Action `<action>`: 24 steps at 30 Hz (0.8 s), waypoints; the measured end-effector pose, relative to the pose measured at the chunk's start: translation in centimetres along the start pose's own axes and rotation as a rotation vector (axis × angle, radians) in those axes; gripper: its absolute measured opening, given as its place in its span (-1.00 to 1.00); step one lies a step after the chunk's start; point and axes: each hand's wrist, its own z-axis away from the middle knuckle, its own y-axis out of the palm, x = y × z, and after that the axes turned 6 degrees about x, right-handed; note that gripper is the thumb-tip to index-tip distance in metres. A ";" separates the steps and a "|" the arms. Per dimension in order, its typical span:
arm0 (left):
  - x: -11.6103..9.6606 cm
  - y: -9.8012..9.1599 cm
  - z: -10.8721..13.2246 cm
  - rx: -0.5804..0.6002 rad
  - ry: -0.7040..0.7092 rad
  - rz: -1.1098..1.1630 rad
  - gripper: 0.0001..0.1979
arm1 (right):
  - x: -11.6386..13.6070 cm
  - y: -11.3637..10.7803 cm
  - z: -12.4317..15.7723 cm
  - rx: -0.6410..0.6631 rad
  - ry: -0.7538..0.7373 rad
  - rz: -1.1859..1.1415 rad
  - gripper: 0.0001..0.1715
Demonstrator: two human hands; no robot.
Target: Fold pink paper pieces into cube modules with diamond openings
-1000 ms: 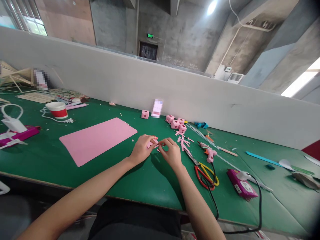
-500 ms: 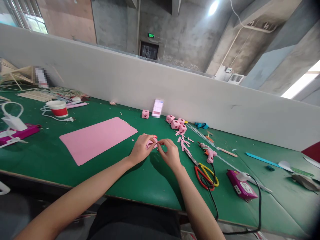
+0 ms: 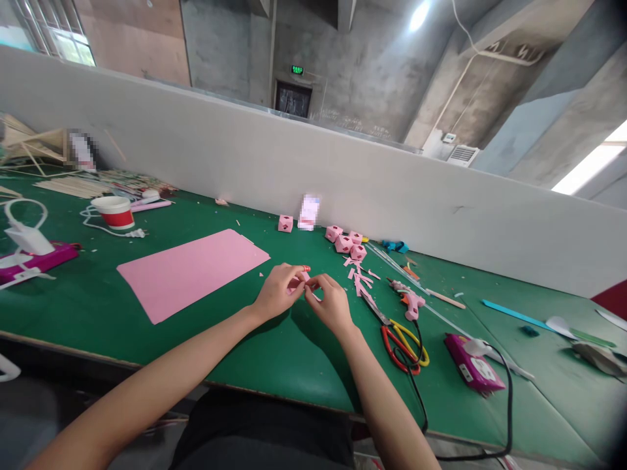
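A small pink paper piece (image 3: 300, 279), partly hidden by fingers, is held between my two hands over the green table. My left hand (image 3: 280, 289) is closed around its left side. My right hand (image 3: 330, 302) pinches at its right edge, the fingertips meeting those of the left. Left of the hands lies a large pink sheet (image 3: 191, 277). Beyond them stand a single pink paper cube (image 3: 285, 224) and a cluster of similar pink cubes (image 3: 344, 243) with dark cut-outs. Pink paper scraps (image 3: 361, 279) lie right of my right hand.
Scissors (image 3: 396, 336) with red and yellow handles lie to the right, beside a pink glue gun (image 3: 412, 301) and its black cord. A magenta power strip (image 3: 473, 365) sits farther right. A paper cup (image 3: 113, 213) stands at the left. A white partition (image 3: 235, 163) borders the back.
My right hand has shifted slightly left, and its fingertips have come closer to the left hand's on the pink paper piece. Everything else on the table lies as before.
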 end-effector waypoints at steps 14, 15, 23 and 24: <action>0.8 0.0 -0.5 -0.009 -0.133 -0.003 -0.79 | 0.2 0.1 0.0 0.004 0.013 0.037 -0.82; 0.9 0.0 -0.6 -0.003 -0.140 -0.002 -0.78 | 0.2 0.1 0.0 0.002 0.014 0.038 -0.82; 1.1 0.2 -0.5 -0.013 -0.244 0.007 -0.61 | 0.1 0.3 0.1 -0.018 0.027 0.033 -0.80; 1.1 0.2 -0.5 -0.016 -0.254 0.011 -0.60 | 0.1 0.3 0.1 -0.019 0.028 0.030 -0.81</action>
